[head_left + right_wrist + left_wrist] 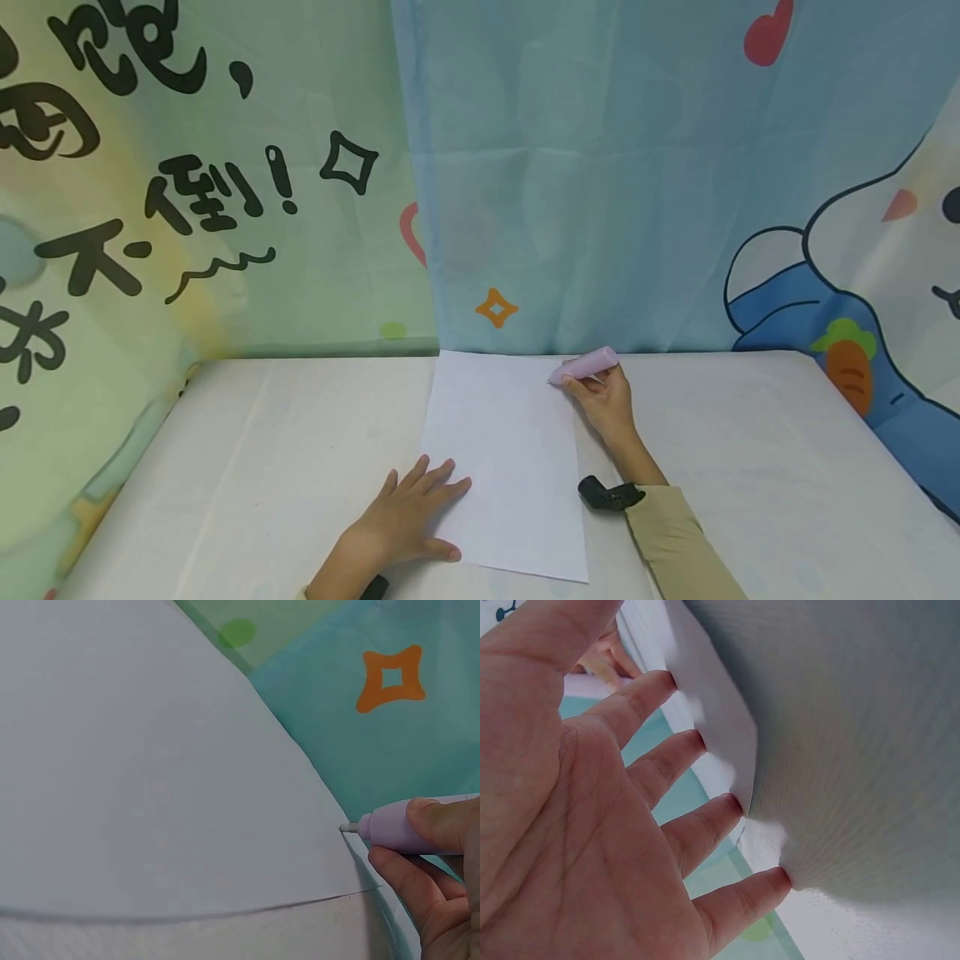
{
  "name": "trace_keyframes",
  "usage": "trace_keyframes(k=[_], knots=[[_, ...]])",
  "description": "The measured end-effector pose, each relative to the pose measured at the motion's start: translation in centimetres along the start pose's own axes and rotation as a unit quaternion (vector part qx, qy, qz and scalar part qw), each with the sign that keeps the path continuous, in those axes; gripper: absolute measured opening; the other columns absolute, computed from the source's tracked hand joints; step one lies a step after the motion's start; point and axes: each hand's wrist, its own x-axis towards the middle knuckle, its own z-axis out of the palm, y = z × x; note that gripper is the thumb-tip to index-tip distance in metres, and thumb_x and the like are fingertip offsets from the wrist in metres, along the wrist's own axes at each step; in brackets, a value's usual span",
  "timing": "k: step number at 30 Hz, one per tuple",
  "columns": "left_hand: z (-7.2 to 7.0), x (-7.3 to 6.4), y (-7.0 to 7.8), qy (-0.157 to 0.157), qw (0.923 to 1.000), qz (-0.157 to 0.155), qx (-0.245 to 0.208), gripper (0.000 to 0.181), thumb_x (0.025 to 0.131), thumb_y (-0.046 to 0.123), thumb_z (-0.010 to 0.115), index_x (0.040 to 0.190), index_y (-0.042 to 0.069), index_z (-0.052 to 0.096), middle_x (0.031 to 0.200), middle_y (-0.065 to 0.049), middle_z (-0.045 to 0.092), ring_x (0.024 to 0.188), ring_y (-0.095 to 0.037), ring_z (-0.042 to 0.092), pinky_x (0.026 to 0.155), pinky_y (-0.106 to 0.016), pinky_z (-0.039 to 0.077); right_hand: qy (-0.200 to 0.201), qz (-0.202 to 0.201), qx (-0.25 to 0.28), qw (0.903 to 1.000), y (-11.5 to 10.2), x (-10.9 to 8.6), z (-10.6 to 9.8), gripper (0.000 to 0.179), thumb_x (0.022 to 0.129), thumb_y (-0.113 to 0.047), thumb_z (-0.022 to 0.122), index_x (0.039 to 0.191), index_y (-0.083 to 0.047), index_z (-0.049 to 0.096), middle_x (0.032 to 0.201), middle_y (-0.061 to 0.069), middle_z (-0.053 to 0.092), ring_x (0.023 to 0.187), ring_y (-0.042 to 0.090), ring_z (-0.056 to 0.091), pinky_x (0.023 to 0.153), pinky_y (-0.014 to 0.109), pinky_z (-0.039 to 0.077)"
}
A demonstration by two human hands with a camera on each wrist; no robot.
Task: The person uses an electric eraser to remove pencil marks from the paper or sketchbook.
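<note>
A blank white sheet of paper [510, 467] lies upright on the white table. My right hand [604, 406] pinches a thick lilac pen [588, 365] between thumb and fingers over the sheet's far right corner. In the right wrist view, the narrow pale tip of the pen [397, 827] is at the paper [165, 780], near its edge; I cannot tell if it leaves a mark. At the sheet's lower left edge my left hand [401, 521] rests with spread fingers. In the left wrist view, some fingertips of the left hand [622, 810] touch the paper [716, 697], and the lowest touches the tablecloth.
The white-covered table [300, 467] ends at a printed cloth backdrop [570, 208] behind and at the left. A black wrist device [609, 494] sits by the right sleeve [678, 533], just beside the paper's right edge.
</note>
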Motion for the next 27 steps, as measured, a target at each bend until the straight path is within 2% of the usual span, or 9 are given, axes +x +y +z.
trace_keyframes(k=[7, 20, 27], knots=[[-0.02, -0.02, 0.01, 0.000, 1.0000, 0.002, 0.002, 0.082, 0.076, 0.045, 0.077, 0.147, 0.021, 0.044, 0.156, -0.009, 0.036, 0.145, -0.039, 0.025, 0.109, -0.069, 0.023, -0.007, -0.006, 0.014, 0.9999, 0.06, 0.00, 0.02, 0.045, 0.081, 0.015, 0.068, 0.117, 0.019, 0.042, 0.112, 0.039, 0.055, 0.077, -0.011, 0.057, 0.074, 0.006, 0.048], [-0.16, -0.06, 0.18, -0.001, 1.0000, 0.004, -0.002, 0.081, 0.077, 0.044, 0.077, 0.147, 0.020, 0.044, 0.156, -0.010, 0.035, 0.145, -0.040, 0.025, 0.109, -0.069, 0.023, -0.007, -0.005, -0.003, 1.0000, -0.09, -0.04, -0.05, 0.044, 0.082, 0.015, 0.068, 0.117, 0.018, 0.042, 0.113, 0.040, 0.057, 0.078, -0.012, 0.056, 0.074, 0.005, 0.047], [-0.21, -0.09, 0.25, 0.000, 1.0000, 0.003, 0.000, 0.081, 0.076, 0.044, 0.077, 0.147, 0.020, 0.044, 0.156, -0.010, 0.035, 0.145, -0.040, 0.025, 0.108, -0.069, 0.023, -0.002, -0.011, -0.006, 0.9999, -0.27, -0.20, -0.11, 0.046, 0.080, 0.014, 0.070, 0.116, 0.018, 0.043, 0.109, 0.039, 0.057, 0.076, -0.011, 0.056, 0.072, 0.005, 0.048]])
